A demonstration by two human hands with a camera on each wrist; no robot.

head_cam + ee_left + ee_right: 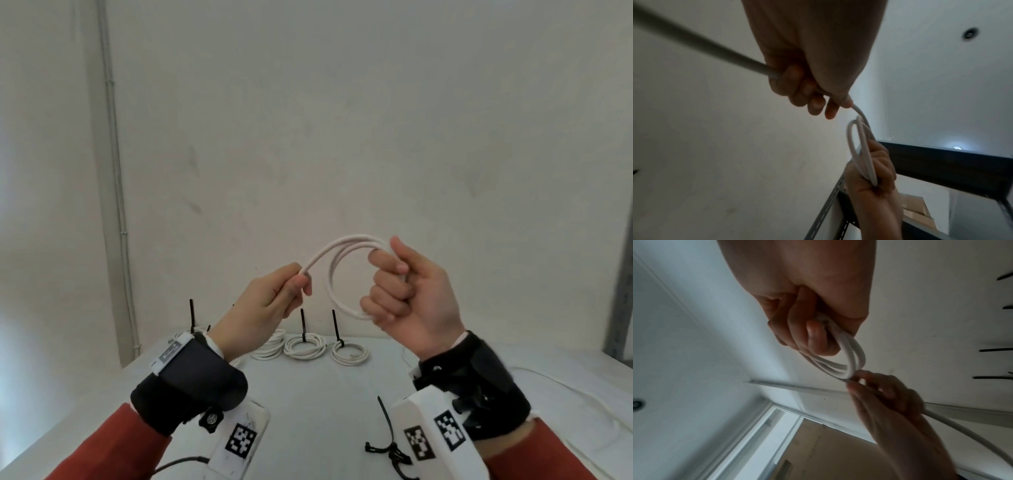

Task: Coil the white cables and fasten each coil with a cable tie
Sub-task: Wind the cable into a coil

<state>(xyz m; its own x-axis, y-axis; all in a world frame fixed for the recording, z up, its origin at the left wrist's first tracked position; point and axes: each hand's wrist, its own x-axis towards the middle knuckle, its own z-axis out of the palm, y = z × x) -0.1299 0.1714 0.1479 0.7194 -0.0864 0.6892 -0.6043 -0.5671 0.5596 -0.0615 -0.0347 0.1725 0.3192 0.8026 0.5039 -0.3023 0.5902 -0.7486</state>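
The white cable [346,240] is held in the air above the bench [325,404]. The right hand [411,291] curls its fingers round a few gathered loops. The left hand [270,305] pinches the free run just beside them. Tied coils [305,347] lie at the bench's far edge, and loose black cable ties [387,428] lie near the right wrist.

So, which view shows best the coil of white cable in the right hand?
The head view: the coil faces the camera as open round loops, gripped by the right hand. The left wrist view shows it nearly edge-on and dim; the right wrist view shows it foreshortened, partly hidden by fingers.
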